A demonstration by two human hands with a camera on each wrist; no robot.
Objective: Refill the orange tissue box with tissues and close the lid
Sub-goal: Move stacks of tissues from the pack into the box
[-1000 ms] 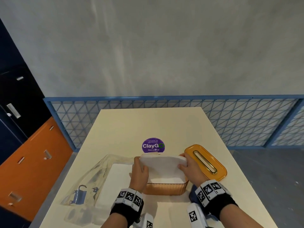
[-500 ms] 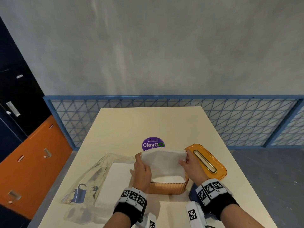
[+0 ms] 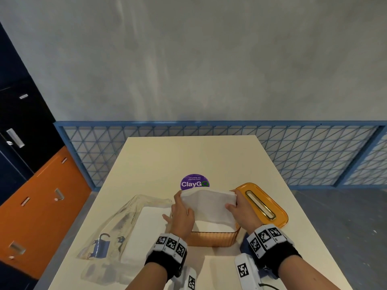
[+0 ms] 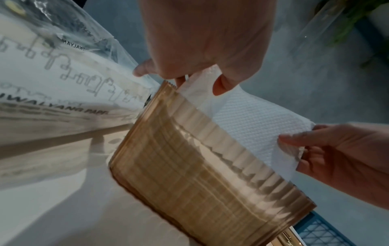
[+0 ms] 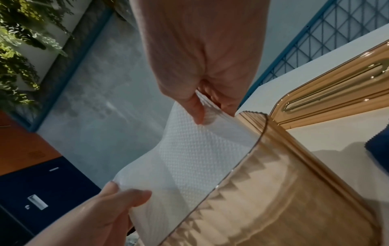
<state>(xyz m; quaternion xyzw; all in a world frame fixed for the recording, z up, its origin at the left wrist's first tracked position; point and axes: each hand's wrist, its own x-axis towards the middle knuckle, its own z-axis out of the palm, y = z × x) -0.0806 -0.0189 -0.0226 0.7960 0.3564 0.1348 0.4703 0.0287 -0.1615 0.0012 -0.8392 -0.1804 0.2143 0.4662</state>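
Observation:
A see-through orange ribbed tissue box [image 3: 212,239] stands open on the cream table, near its front edge. A white embossed tissue [image 3: 208,205] rises out of it, over a stack of tissues inside [image 4: 200,166]. My left hand [image 3: 182,214] pinches the tissue's left edge between thumb and fingers [image 4: 219,86]. My right hand [image 3: 240,210] pinches its right edge [image 5: 197,114]. The orange lid [image 3: 261,205], with a gold-rimmed slot, lies flat on the table just right of the box.
A clear plastic tissue pack [image 3: 127,229] with white tissues lies left of the box. A purple round sticker [image 3: 194,183] marks the table [image 3: 188,155] behind it. A blue cloth [image 5: 376,153] lies right of the box. Blue mesh railing [image 3: 314,155] runs behind the table.
Both hands have lifted the tissue's top edge slightly up and back over the box. The box and the lid have stayed in place.

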